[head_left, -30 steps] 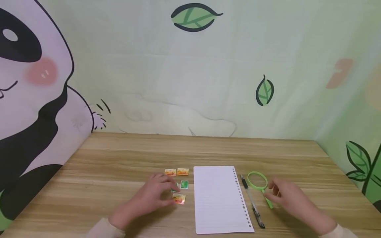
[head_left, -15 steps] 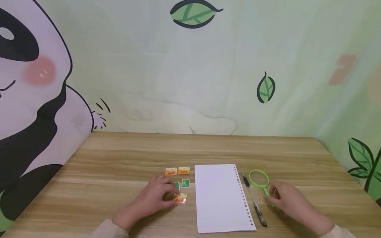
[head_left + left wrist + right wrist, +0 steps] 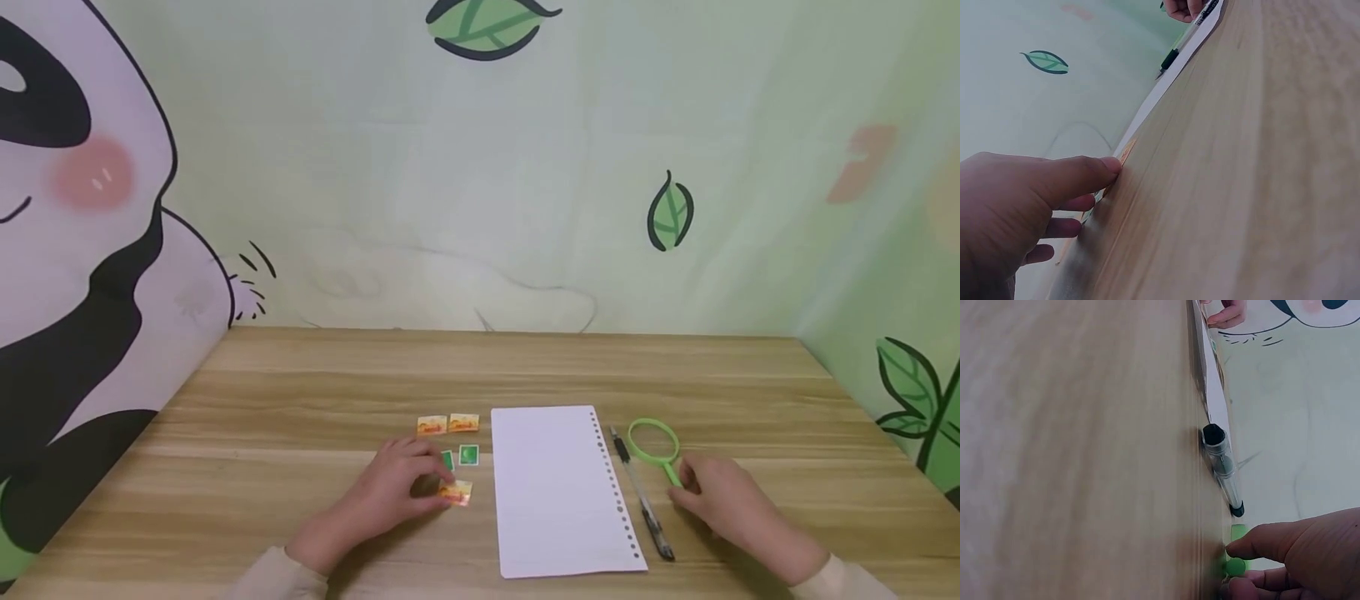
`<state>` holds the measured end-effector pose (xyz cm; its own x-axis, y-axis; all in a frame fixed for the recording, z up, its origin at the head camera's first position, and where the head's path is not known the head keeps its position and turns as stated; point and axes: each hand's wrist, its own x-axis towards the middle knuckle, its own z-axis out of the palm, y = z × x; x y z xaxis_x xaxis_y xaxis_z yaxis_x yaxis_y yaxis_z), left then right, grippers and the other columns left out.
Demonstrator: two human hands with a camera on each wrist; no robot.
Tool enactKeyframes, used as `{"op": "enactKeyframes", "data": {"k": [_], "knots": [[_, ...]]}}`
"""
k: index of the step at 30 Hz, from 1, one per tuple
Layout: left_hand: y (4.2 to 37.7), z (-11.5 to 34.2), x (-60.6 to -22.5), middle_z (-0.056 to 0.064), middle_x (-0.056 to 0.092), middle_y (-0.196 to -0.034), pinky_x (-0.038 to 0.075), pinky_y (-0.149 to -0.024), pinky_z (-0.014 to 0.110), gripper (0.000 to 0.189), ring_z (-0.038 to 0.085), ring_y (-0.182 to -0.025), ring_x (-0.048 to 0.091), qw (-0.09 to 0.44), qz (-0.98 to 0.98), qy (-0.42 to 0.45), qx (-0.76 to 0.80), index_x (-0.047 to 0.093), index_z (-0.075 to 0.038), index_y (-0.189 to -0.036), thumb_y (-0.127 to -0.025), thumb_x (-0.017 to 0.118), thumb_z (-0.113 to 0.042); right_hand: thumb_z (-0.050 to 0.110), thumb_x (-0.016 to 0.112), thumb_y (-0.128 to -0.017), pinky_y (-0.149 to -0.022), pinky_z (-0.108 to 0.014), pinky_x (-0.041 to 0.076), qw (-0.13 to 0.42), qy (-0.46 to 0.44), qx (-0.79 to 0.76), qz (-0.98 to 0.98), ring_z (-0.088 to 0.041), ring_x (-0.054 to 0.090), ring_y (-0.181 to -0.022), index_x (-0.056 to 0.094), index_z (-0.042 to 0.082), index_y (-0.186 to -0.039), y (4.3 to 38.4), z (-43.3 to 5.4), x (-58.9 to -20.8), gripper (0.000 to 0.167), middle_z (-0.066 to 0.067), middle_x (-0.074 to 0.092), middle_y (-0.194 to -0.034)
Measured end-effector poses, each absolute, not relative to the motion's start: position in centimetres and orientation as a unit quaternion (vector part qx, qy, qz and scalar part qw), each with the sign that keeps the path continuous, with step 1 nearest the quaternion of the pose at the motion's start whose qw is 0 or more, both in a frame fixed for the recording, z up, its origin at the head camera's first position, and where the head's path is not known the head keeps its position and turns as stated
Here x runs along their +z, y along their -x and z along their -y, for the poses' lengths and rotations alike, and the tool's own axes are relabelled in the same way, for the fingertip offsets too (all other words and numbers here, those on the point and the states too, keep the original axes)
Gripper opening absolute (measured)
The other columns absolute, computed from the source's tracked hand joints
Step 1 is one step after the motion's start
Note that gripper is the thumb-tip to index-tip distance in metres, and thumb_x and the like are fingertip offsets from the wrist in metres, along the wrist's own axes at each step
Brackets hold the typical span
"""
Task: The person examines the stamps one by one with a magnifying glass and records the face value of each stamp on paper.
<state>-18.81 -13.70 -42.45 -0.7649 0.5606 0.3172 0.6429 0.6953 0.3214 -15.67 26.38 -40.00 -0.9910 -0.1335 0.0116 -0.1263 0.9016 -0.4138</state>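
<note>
An orange-yellow stamp (image 3: 459, 493) lies on the wooden table left of the paper. My left hand (image 3: 390, 487) pinches its left edge between thumb and forefinger; the left wrist view shows the thumb tip against it, while the other fingers hang loosely curled. Two green stamps (image 3: 468, 455) lie just beyond, one partly behind the fingers. On the right, a green magnifying glass (image 3: 672, 475) lies flat with its ring pointing away. My right hand (image 3: 723, 497) holds its handle between thumb and fingers, hiding the lower part; the handle's end (image 3: 1235, 568) shows in the right wrist view.
A sheet of lined, hole-punched paper (image 3: 564, 492) lies between the hands. Along its right edge rests a black-and-clear pen (image 3: 642, 498), close to the magnifying glass. Two more orange-yellow stamps (image 3: 463, 423) lie farther back. A wall with a panda mural stands behind the table (image 3: 337, 375).
My right hand has moved from beside the magnifying glass onto its handle. My left thumb and forefinger have closed in on the near stamp. The head view has tilted slightly.
</note>
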Motion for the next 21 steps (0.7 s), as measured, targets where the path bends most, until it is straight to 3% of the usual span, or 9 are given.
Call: {"op": "enactKeyframes", "data": {"k": [15, 21], "knots": [[18.86, 13.70, -42.38, -0.010, 0.065, -0.098, 0.042, -0.092, 0.041, 0.017, 0.013, -0.101, 0.054, 0.079, 0.920, 0.318, -0.216, 0.072, -0.025, -0.090, -0.076, 0.080, -0.030, 0.011, 0.063, -0.086, -0.036, -0.020, 0.039, 0.023, 0.052, -0.212, -0.976, -0.010, 0.049, -0.039, 0.055, 0.005, -0.081, 15.96, -26.71, -39.65, 0.011, 0.001, 0.051, -0.059], [18.92, 13.73, -42.49, -0.010, 0.064, -0.099, 0.042, -0.091, 0.039, 0.016, 0.013, -0.101, 0.054, 0.076, 0.921, 0.316, -0.215, 0.072, -0.025, -0.090, -0.076, 0.079, -0.030, 0.011, 0.062, -0.086, -0.043, -0.020, 0.037, -0.016, 0.082, -0.193, -0.978, -0.009, 0.044, -0.051, 0.058, 0.004, -0.081, 16.37, -27.05, -39.08, 0.009, 0.002, 0.051, -0.062]]}}
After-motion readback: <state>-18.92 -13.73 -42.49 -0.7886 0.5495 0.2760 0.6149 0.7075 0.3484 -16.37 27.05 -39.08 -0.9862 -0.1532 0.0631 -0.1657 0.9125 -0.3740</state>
